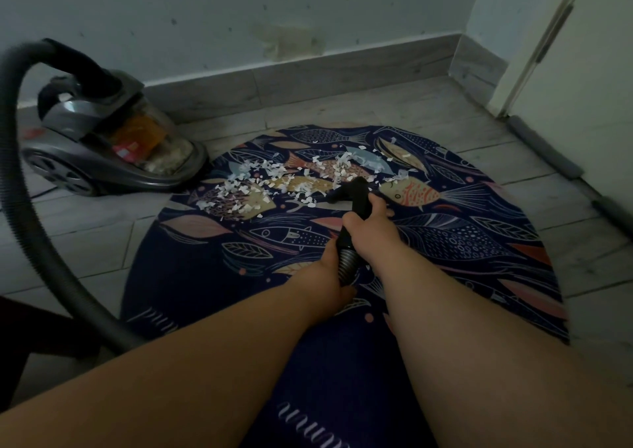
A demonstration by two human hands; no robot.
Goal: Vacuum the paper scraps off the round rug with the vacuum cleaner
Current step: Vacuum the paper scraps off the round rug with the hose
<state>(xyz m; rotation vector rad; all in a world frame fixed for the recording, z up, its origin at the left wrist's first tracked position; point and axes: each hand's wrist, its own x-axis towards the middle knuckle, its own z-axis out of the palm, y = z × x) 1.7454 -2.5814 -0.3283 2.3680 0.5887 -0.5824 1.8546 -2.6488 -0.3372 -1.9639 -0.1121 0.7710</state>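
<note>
A round dark-blue rug (191,276) with a fish pattern lies on the floor. White paper scraps (260,187) are strewn across its far half. My right hand (368,223) grips the black nozzle handle (356,188), whose tip is down among the scraps. Just behind it, my left hand (330,272) holds the ribbed hose end (349,259). The grey canister vacuum cleaner (102,139) stands off the rug at the far left, with scraps visible in its clear bin.
The grey hose (20,159) loops from the canister down the left side toward me. A wall with a grey skirting board (308,74) runs behind. A white door (565,70) and grey foam strips (544,149) are at the right. The floor is light wood-look tile.
</note>
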